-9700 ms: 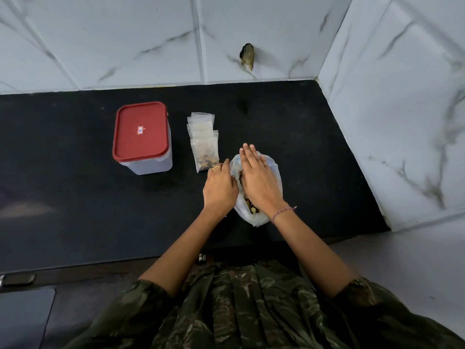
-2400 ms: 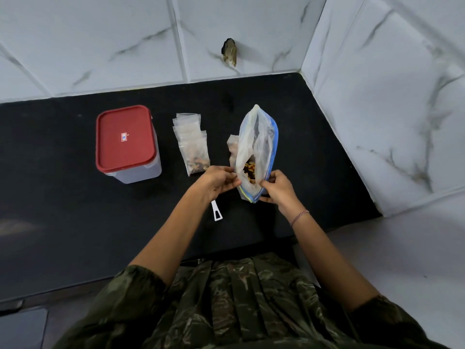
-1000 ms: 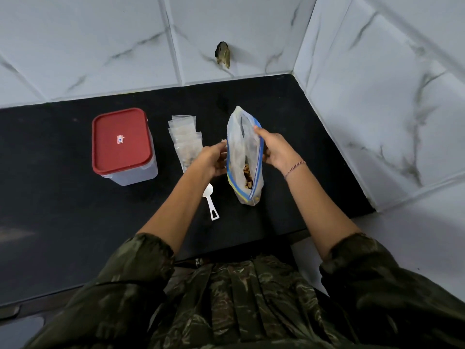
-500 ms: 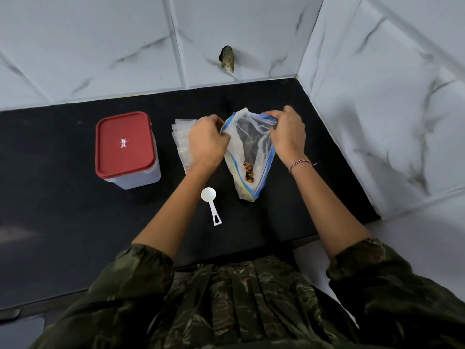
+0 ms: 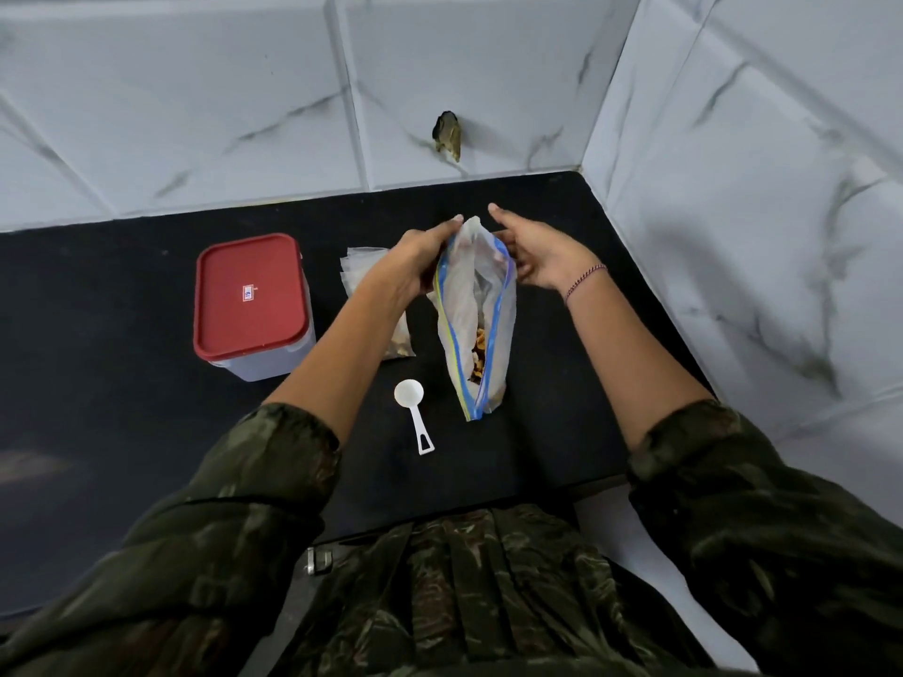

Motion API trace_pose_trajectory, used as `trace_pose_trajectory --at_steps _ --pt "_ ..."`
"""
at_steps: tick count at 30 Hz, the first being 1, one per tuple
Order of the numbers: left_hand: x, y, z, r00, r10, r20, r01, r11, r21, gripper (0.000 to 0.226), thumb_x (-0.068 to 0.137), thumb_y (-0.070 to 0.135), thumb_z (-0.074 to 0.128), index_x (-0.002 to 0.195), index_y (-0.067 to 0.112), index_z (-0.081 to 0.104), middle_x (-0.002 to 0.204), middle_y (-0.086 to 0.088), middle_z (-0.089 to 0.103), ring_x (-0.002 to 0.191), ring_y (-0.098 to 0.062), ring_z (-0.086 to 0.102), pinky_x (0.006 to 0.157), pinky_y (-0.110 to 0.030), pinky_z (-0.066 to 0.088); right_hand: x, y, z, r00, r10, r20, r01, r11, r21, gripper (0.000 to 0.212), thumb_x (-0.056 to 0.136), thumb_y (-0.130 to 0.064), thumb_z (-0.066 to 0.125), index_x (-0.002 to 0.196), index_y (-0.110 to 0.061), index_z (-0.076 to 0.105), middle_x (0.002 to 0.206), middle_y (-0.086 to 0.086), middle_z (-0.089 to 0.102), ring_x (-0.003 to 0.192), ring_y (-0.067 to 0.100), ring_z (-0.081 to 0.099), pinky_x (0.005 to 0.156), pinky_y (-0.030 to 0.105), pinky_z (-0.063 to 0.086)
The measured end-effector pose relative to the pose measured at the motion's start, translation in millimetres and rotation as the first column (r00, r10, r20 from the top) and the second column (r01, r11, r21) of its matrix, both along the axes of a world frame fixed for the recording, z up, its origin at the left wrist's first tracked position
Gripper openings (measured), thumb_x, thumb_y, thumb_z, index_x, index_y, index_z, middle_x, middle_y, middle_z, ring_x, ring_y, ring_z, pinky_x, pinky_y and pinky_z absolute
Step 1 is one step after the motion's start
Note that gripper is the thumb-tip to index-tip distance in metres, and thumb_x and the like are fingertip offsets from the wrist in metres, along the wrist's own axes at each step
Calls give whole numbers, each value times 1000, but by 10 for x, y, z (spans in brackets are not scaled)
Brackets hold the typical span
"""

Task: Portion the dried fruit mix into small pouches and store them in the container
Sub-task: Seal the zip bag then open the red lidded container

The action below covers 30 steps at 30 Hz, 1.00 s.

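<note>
A clear zip bag [image 5: 476, 305] with a blue seal strip stands on the black counter [image 5: 122, 383], its mouth open towards me and dried fruit [image 5: 478, 351] showing deep inside. My left hand [image 5: 415, 263] holds the far left side of its rim, and my right hand [image 5: 540, 259] holds the far right side, index finger pointing outward. A stack of small clear pouches [image 5: 364, 266] lies left of the bag, partly under my left forearm; the nearest pouch [image 5: 400, 344] has mix in it. The container [image 5: 251, 298], red lid closed, stands further left.
A white measuring scoop [image 5: 415, 415] lies on the counter just left of the bag's near end. Marble-tiled walls close off the back and the right side. A dark fitting [image 5: 448, 136] sticks out of the back wall. The counter's front edge runs at my waist.
Both hands have moved closer together at the bag's far end, so the wide mouth has narrowed to a long slit. The scoop, pouches and container have not moved.
</note>
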<state>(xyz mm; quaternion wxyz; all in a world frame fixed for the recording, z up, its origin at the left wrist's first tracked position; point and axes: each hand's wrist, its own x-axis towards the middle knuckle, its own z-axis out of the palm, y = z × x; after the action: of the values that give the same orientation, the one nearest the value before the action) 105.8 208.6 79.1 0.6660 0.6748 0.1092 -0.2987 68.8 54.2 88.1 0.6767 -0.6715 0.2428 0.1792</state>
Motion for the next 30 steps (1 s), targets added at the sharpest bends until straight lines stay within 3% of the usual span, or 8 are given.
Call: trace_pose_trajectory --at_steps 4,9,13,18,22,26,28,30 --pt "49 23 23 995 -74 60 73 997 22 28 87 38 68 86 10 69 85 -6 69 78 -19 66 72 -31 56 18 -34 1 999 51 -13 -48 985 168 31 87 -45 61 86 -14 65 72 4 70 63 12 67 57 26 54" --pt "59 94 113 966 -226 127 218 973 71 16 86 28 70 84 12 68 83 -4 67 75 -15 64 60 -25 56 35 -89 20 996 93 -15 -87 967 241 31 87 -45 60 81 -14 62 62 -2 61 51 6 52 50 17 49" --pt "54 104 206 924 -257 283 204 958 202 16 81 17 75 74 13 62 70 1 59 54 -4 57 45 -14 46 58 -129 27 994 112 6 -111 976 185 27 87 -38 63 80 -12 63 63 0 63 51 8 57 46 20 50" --pt "103 124 223 770 -395 502 119 860 496 23 73 17 82 67 23 60 61 8 56 56 -3 52 55 -15 43 57 -97 60 994 102 42 -106 987 119 12 85 -17 66 93 -8 67 81 6 71 70 13 69 61 26 58" --pt "30 69 217 657 -505 559 -85 688 721 17 76 18 75 71 25 60 74 7 63 78 -16 61 66 -28 45 93 -3 64 974 122 193 -73 967 -244 18 78 -1 71 94 -9 67 82 -1 65 75 7 62 64 17 54" --pt "-134 -77 245 525 -551 648 -340 563 754 18 87 6 56 100 18 60 103 -4 65 93 -28 62 65 -33 38 122 201 105 883 232 408 178 639 -748 11 80 -9 69 82 -20 67 78 -10 63 72 4 58 68 20 47" --pt "-169 -95 237 509 -535 674 -374 568 733 18 88 8 54 105 15 56 104 -7 64 92 -31 62 64 -34 36 103 264 86 855 263 446 264 520 -812 11 83 -10 64 86 -20 66 84 -8 62 77 9 58 69 26 48" --pt "-151 -35 204 540 -477 693 -349 622 700 20 88 23 58 105 15 53 98 -5 64 88 -27 61 63 -33 35 68 271 53 839 277 468 278 520 -808 12 84 -11 64 94 -16 63 93 -3 62 81 12 57 72 31 50"
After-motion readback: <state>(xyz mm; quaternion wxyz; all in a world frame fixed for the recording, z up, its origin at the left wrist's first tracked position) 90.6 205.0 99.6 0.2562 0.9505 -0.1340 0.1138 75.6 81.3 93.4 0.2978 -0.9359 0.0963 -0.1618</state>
